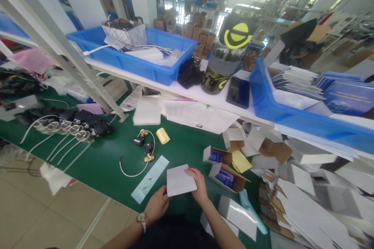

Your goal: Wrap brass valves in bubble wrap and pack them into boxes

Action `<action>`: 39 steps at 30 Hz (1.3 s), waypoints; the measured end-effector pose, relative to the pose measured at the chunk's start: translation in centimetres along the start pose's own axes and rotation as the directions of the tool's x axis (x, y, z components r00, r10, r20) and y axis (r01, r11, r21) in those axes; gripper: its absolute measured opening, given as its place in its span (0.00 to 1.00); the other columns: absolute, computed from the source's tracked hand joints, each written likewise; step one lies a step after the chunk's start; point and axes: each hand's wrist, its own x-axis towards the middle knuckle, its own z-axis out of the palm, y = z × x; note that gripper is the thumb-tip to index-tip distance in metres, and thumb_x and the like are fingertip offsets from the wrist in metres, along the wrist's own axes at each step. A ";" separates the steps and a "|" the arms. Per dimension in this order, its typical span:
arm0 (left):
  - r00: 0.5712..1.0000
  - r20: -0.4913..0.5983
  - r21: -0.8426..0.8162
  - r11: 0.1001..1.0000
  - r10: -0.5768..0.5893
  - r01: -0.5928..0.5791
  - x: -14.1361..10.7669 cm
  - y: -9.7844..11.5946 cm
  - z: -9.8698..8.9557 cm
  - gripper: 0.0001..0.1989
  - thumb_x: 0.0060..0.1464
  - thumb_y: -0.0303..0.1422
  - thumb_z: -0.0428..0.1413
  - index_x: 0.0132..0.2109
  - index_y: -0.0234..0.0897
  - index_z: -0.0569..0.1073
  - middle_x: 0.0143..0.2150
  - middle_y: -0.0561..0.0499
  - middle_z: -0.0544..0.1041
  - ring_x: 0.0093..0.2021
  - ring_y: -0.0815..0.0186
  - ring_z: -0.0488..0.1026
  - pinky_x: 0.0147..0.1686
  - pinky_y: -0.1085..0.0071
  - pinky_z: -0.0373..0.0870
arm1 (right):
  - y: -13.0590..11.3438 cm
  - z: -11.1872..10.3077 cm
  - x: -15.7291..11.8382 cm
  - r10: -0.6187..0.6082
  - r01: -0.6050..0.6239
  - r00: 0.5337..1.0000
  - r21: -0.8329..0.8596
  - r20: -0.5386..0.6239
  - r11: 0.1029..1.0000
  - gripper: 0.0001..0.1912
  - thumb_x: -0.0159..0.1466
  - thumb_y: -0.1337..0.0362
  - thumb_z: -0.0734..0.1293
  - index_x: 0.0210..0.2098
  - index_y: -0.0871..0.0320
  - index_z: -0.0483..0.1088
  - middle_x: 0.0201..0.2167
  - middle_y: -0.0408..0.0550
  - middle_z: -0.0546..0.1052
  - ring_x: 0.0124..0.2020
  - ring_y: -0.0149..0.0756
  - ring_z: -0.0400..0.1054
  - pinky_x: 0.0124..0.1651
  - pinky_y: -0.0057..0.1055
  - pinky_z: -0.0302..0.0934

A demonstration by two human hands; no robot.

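A flat white cardboard piece (180, 181) is held up in front of me, over the green table. My right hand (198, 184) grips its right edge, with the fingers lying over its upper right side. At its lower left corner, my left hand (157, 203) is closed with curled fingers pinching the edge. Just left of the cardboard lies a pale blue paper strip (150, 179) with handwritten marks. To the right stand two open small boxes, a nearer box (239, 183) and a farther box (226, 156), each with a blue packet inside.
Brass valves on a white cable (142, 132) and a yellow paper (163, 135) lie ahead. Several gauge-like parts (67, 126) line the left. Flattened cartons (309, 210) pile up at right. The shelf holds a blue bin (131, 62), a bottle (222, 58) and a phone (238, 92).
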 end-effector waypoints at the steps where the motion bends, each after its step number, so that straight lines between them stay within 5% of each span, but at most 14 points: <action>1: 0.997 -0.044 -0.041 0.998 -0.055 0.053 -0.1 0.6 -0.2 0.08 0.60 0.25 0.49 0.40 0.38 0.72 0.44 0.43 0.73 0.42 0.59 0.74 0.44 0.62 0.75 | 0.1 0.1 -0.2 0.007 -0.007 1.000 -0.008 -0.002 1.000 0.26 0.57 0.74 0.64 0.53 0.48 0.75 0.51 0.48 0.76 0.50 0.44 0.71 0.51 0.37 0.63; 4: 0.973 -0.176 -0.180 0.976 -0.153 0.121 0.5 2.4 -1.5 0.06 0.61 0.26 0.48 0.40 0.38 0.69 0.42 0.44 0.72 0.43 0.58 0.73 0.44 0.61 0.75 | 0.6 0.3 -0.2 0.067 -0.067 0.998 -0.018 -0.012 0.998 0.16 0.59 0.73 0.64 0.41 0.52 0.78 0.41 0.46 0.77 0.44 0.42 0.71 0.46 0.34 0.63; 7: 0.966 -0.242 -0.267 0.963 -0.095 0.027 1.7 3.5 -2.8 0.12 0.62 0.29 0.51 0.52 0.39 0.69 0.52 0.41 0.72 0.53 0.56 0.71 0.55 0.56 0.72 | 1.2 0.7 0.1 0.097 -0.097 0.995 -0.025 0.002 0.995 0.06 0.61 0.69 0.66 0.28 0.56 0.74 0.29 0.44 0.74 0.33 0.38 0.70 0.37 0.30 0.61; 10: 0.974 -0.224 -0.245 0.970 -0.044 -0.013 2.5 3.7 -2.8 0.15 0.63 0.29 0.52 0.56 0.41 0.70 0.54 0.42 0.74 0.56 0.55 0.70 0.58 0.53 0.70 | 1.3 1.2 0.1 0.103 -0.103 0.995 -0.023 0.015 0.994 0.12 0.63 0.64 0.66 0.23 0.57 0.69 0.24 0.42 0.69 0.27 0.35 0.67 0.30 0.28 0.59; 13: 0.992 -0.120 -0.123 0.991 0.030 -0.045 2.7 3.1 -1.9 0.19 0.61 0.25 0.51 0.57 0.41 0.71 0.56 0.44 0.75 0.57 0.53 0.70 0.59 0.50 0.69 | 0.7 1.2 -0.1 0.076 -0.076 0.997 -0.030 0.015 0.997 0.07 0.63 0.69 0.63 0.34 0.58 0.74 0.31 0.46 0.73 0.33 0.38 0.70 0.36 0.30 0.64; 15: 0.994 0.011 -0.033 0.994 0.109 -0.108 2.4 2.5 -1.2 0.24 0.57 0.21 0.51 0.59 0.40 0.71 0.58 0.44 0.76 0.60 0.50 0.68 0.60 0.47 0.67 | -0.2 0.6 -0.4 0.039 -0.039 0.999 -0.033 0.025 0.999 0.18 0.60 0.73 0.62 0.48 0.58 0.74 0.42 0.51 0.76 0.43 0.41 0.71 0.45 0.34 0.67; 18: 0.977 0.132 0.029 0.985 0.165 -0.170 1.8 1.7 -0.5 0.30 0.52 0.18 0.49 0.61 0.37 0.70 0.60 0.43 0.75 0.64 0.50 0.66 0.61 0.48 0.67 | -1.9 -1.2 -1.7 -0.099 0.110 0.987 -0.077 0.129 0.991 0.34 0.59 0.73 0.64 0.64 0.49 0.64 0.60 0.52 0.71 0.59 0.45 0.66 0.58 0.41 0.63; 21: 0.965 0.166 0.012 0.978 0.204 -0.208 1.5 1.1 -0.3 0.33 0.48 0.18 0.48 0.62 0.36 0.70 0.61 0.43 0.74 0.65 0.53 0.65 0.66 0.49 0.62 | -2.9 -2.2 -4.6 -0.176 0.226 0.934 -0.131 0.313 0.965 0.41 0.63 0.61 0.67 0.72 0.49 0.49 0.71 0.54 0.59 0.69 0.52 0.54 0.67 0.51 0.54; 25: 0.938 0.202 -0.056 0.960 0.282 -0.276 1.8 0.7 -1.0 0.32 0.50 0.19 0.47 0.61 0.39 0.71 0.60 0.45 0.75 0.64 0.56 0.67 0.69 0.50 0.55 | -2.6 -0.7 -9.0 -0.025 0.074 0.923 -0.113 0.384 0.991 0.42 0.67 0.50 0.65 0.73 0.51 0.43 0.72 0.57 0.56 0.71 0.54 0.51 0.67 0.56 0.55; 29: 0.916 0.248 -0.024 0.948 0.314 -0.318 2.2 1.1 -2.2 0.23 0.59 0.24 0.51 0.59 0.40 0.73 0.60 0.44 0.74 0.63 0.54 0.67 0.66 0.50 0.59 | -2.6 1.2 -10.0 0.043 -0.053 0.974 0.039 0.223 0.998 0.36 0.68 0.66 0.60 0.73 0.52 0.46 0.69 0.56 0.62 0.69 0.44 0.58 0.66 0.44 0.62; 33: 0.922 0.249 -0.037 0.954 0.296 -0.296 2.5 2.1 -3.3 0.19 0.54 0.29 0.60 0.54 0.42 0.74 0.57 0.45 0.75 0.61 0.51 0.66 0.60 0.54 0.63 | -3.0 1.3 -8.4 0.046 -0.055 0.991 0.074 0.125 0.996 0.43 0.58 0.77 0.61 0.70 0.48 0.53 0.64 0.49 0.68 0.65 0.40 0.64 0.66 0.40 0.62; 39: 0.925 0.259 0.051 0.952 0.279 -0.302 2.9 1.7 -2.8 0.20 0.53 0.44 0.66 0.49 0.40 0.76 0.55 0.43 0.75 0.58 0.48 0.67 0.55 0.52 0.64 | -3.9 0.9 -8.1 -0.024 0.037 0.992 -0.100 0.127 0.994 0.43 0.60 0.72 0.66 0.72 0.50 0.49 0.69 0.56 0.62 0.66 0.51 0.62 0.64 0.45 0.64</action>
